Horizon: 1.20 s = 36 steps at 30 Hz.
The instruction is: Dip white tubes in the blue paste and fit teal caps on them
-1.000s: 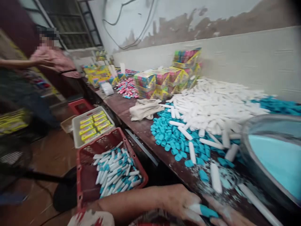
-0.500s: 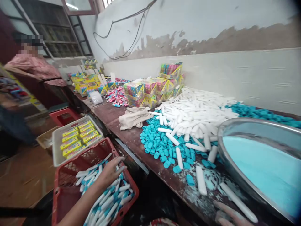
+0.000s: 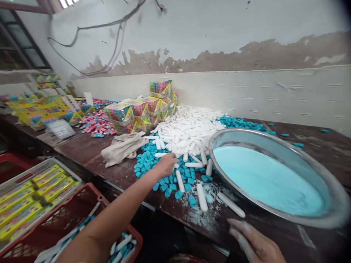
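My left hand (image 3: 165, 166) reaches over the heap, its fingers closed on a white plastic tube (image 3: 176, 166) that is mostly covered by them. Around and below it lie small blue caps (image 3: 168, 191), with a few loose white tubes (image 3: 202, 197) on top and beside them. Behind spreads a big pile of white tubes (image 3: 189, 126). My right hand (image 3: 256, 241), dusted with pale powder, is at the table's front edge, fingers stretched out and holding nothing. Just ahead of its fingertips lies a single white tube (image 3: 231, 205).
A wide metal basin (image 3: 276, 215) of light blue powder stands on the right. Packed display boxes (image 3: 142, 109) and a cloth (image 3: 120, 149) lie further left. Below the table edge are a red crate (image 3: 90, 195) of capped tubes and a white tray (image 3: 74, 175) of yellow boxes.
My left hand has moved from the red crate up to the heap and closed on a white tube. The view has swung right; my right hand shows more fully.
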Each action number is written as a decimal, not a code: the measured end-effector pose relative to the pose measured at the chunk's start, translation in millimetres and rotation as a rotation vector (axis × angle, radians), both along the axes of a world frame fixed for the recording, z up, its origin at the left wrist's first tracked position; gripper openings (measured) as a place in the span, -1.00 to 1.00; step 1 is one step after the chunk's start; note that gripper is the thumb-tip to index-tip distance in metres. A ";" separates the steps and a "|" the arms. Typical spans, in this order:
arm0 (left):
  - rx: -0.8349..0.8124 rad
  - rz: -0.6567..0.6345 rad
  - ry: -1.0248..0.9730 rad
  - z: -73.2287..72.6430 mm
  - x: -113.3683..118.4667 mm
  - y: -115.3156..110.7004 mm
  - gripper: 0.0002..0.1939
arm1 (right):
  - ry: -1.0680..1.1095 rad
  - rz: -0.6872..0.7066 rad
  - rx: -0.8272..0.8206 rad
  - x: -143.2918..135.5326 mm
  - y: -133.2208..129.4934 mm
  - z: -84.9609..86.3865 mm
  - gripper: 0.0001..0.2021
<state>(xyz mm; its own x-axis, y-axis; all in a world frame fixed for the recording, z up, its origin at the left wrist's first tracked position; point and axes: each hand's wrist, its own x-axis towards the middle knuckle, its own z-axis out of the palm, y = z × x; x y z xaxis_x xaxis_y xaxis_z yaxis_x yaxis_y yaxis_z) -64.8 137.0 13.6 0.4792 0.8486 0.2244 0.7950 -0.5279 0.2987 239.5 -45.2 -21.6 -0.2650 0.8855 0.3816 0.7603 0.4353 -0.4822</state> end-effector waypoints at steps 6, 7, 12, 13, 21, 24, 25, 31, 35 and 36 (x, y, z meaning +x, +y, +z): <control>-0.024 -0.141 -0.209 9.7 29.9 -51.8 -0.74 | -0.494 -0.193 0.159 -16.3 25.2 10.6 -0.64; -0.044 -0.153 -0.261 9.9 35.3 -61.4 -0.76 | -0.570 -0.217 0.099 -22.1 31.2 15.3 -0.62; -0.096 -0.144 -0.417 -2.2 51.9 -94.3 -0.81 | -0.719 -0.274 -0.114 -41.2 46.1 28.4 -0.67; -0.100 -0.139 -0.446 -5.3 53.3 -97.8 -0.80 | -0.721 -0.276 -0.116 -41.6 45.0 27.4 -0.69; -0.517 -0.136 -0.628 11.7 84.2 -121.0 -0.72 | -0.245 -0.081 0.029 -27.1 8.1 43.9 -0.74; -0.753 -0.216 -0.748 21.6 104.1 -127.1 -0.73 | -0.105 0.054 -0.076 -24.0 1.3 64.9 -0.77; -0.776 -0.222 -0.803 22.6 109.6 -128.0 -0.75 | -0.090 0.051 -0.061 -23.9 0.8 68.4 -0.79; -0.757 -0.113 -0.964 23.4 128.2 -124.4 -0.75 | -0.241 -0.104 0.293 -26.5 4.1 64.8 -0.82; -0.609 -0.130 -0.882 31.1 129.2 -116.2 -0.71 | -0.307 -0.118 0.368 -7.5 16.8 89.3 -0.82; -0.566 -0.143 -0.854 30.6 126.3 -113.5 -0.69 | -0.330 -0.126 0.331 1.1 23.4 99.0 -0.82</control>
<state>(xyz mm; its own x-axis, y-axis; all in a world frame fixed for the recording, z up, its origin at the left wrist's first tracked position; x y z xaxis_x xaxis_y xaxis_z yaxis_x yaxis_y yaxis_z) 61.5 23.4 44.2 0.4523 0.8834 0.1228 0.1419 -0.2073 0.9679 240.6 -21.8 77.4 -0.3177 0.7636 0.5621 0.9059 0.4194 -0.0577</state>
